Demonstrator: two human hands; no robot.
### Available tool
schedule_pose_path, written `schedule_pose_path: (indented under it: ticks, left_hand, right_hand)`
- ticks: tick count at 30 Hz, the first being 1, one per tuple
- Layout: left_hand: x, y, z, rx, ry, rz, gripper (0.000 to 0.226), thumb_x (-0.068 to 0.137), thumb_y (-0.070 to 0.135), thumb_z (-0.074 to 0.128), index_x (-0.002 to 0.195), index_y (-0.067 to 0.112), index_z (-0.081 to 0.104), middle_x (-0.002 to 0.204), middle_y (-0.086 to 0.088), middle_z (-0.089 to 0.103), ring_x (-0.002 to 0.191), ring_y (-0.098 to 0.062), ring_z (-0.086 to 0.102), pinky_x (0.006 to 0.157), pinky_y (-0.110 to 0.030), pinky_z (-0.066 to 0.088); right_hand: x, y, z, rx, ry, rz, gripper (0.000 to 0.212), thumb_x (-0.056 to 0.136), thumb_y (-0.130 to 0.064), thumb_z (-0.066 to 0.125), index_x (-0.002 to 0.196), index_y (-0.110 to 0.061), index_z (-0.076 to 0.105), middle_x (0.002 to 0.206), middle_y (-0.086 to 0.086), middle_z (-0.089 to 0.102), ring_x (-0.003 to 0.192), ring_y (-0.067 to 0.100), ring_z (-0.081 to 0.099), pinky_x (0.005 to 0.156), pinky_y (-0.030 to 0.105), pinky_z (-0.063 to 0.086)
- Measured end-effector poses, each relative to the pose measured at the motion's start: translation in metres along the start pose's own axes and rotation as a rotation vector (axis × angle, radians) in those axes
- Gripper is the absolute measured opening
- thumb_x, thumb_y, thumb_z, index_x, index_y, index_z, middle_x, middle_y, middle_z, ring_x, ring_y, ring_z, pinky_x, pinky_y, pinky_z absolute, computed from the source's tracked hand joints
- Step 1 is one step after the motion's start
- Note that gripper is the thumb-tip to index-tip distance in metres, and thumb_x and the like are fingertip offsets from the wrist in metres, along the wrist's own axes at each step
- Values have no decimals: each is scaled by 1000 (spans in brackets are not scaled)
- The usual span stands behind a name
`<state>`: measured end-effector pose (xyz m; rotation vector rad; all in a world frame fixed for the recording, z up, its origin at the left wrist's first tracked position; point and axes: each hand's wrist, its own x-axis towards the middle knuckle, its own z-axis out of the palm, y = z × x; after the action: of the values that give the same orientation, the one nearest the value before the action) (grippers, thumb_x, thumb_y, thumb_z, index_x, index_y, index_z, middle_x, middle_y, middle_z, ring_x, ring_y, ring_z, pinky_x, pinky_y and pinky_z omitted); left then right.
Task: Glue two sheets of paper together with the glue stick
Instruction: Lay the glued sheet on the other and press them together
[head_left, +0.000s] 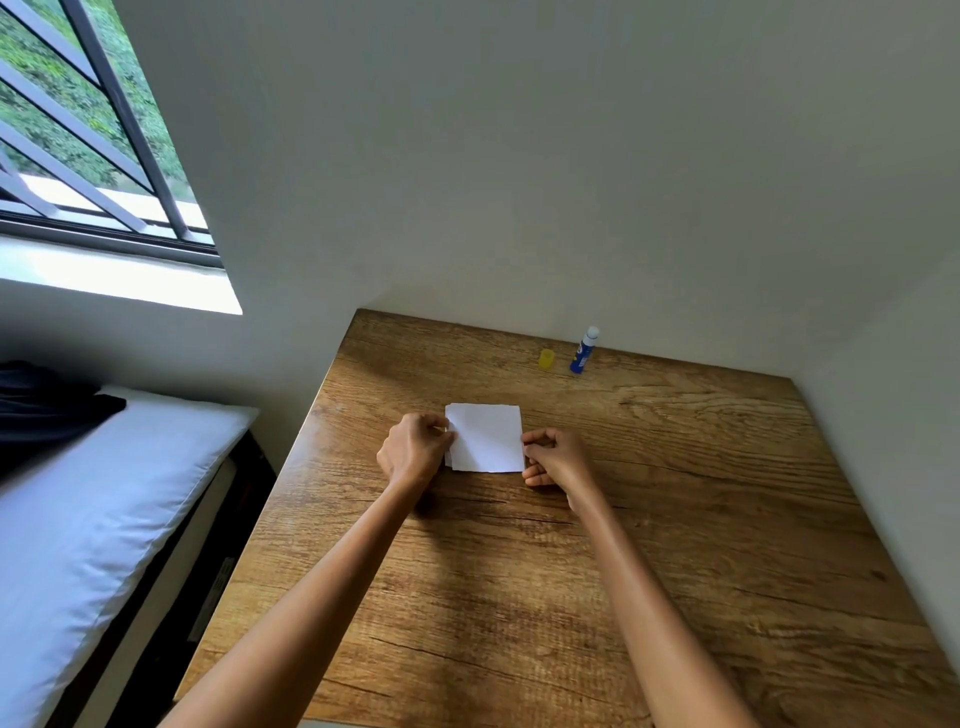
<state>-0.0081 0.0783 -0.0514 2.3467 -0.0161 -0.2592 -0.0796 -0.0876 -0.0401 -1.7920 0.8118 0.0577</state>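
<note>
A small white paper (485, 436) lies on the wooden table (675, 519), with the edge of a second sheet showing under its left side. My left hand (413, 452) pinches the paper's left edge. At the right edge, my right hand (556, 457) pinches it with thumb and forefinger. The blue glue stick (584, 351) stands uncapped near the back wall, its white tip exposed. Its yellow cap (546, 359) stands just to the left of it.
The table sits in a corner, with walls at the back and the right. A bed with a white pillow (93, 519) and a dark cloth (47, 405) runs along the table's left side. A barred window (78, 145) is at the upper left.
</note>
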Motion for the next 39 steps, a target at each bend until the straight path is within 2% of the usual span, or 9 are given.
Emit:
schedule_pose_path:
  ticks: [12, 18, 20, 22, 24, 26, 28, 35, 39]
  left_hand:
    - [1, -3, 1, -2, 19, 12, 21, 84, 38, 62, 102, 30, 70, 100, -1, 73, 82, -26, 69, 80, -40, 55]
    - [1, -4, 2, -19, 25, 13, 23, 84, 39, 62, 104, 29, 69, 100, 0, 73, 79, -25, 69, 79, -39, 56]
    - [2, -6, 1, -74, 21, 11, 25, 84, 38, 63, 106, 27, 68, 97, 2, 74, 66, -18, 68, 72, -32, 55]
    - [5, -8, -2, -149, -5, 27, 26, 85, 34, 63, 108, 23, 67, 97, 2, 72, 51, -8, 61, 57, -24, 50]
    - [10, -8, -9, -231, -45, 61, 21, 87, 25, 62, 106, 18, 69, 98, 0, 68, 61, -7, 59, 54, -24, 50]
    - [17, -7, -20, -319, -77, 99, 17, 88, 15, 59, 101, 13, 70, 99, -2, 65, 80, -12, 59, 65, -31, 55]
    - [24, -3, -31, -417, -123, 123, 15, 88, 9, 58, 97, 10, 71, 97, -5, 66, 87, -18, 60, 69, -30, 52]
    - [40, 18, -45, -466, -302, 213, 15, 90, 6, 56, 91, 10, 70, 85, -4, 66, 75, -14, 58, 62, -24, 45]
    - [42, 30, -39, -439, -408, 253, 15, 90, 4, 55, 88, 10, 69, 81, -4, 65, 74, -15, 58, 62, -26, 45]
  right_hand:
    - [1, -1, 1, 5, -1, -2, 21, 91, -6, 55, 110, -4, 61, 75, 10, 63, 55, 15, 60, 60, 29, 56]
    - [-1, -1, -1, 4, -12, -5, 22, 91, -6, 53, 111, -3, 60, 80, 12, 63, 56, 15, 60, 57, 26, 55]
    - [-2, -1, -1, 2, -11, -7, 21, 92, -6, 53, 111, -3, 60, 84, 15, 63, 57, 16, 60, 58, 27, 55]
    - [-1, -2, -1, 4, -10, 3, 20, 92, -6, 52, 110, -5, 60, 87, 16, 64, 56, 15, 60, 56, 25, 55]
    - [0, -1, -2, 20, -13, 12, 19, 92, -7, 52, 109, -6, 61, 83, 13, 64, 56, 15, 60, 53, 23, 55]
    - [1, 0, -4, 68, -23, 20, 18, 93, -8, 51, 107, -6, 62, 75, 8, 60, 56, 15, 60, 52, 23, 55]
    - [1, 2, -6, 136, -25, 27, 19, 93, -10, 52, 107, -6, 63, 70, 6, 57, 56, 15, 60, 51, 23, 55]
    - [4, -8, -11, 128, 46, -83, 25, 88, -34, 61, 100, -14, 68, 67, 0, 64, 57, 8, 59, 50, 16, 48]
    - [9, -24, -14, 97, -43, -119, 10, 86, -26, 65, 85, -18, 71, 65, 1, 63, 55, 9, 55, 50, 18, 46]
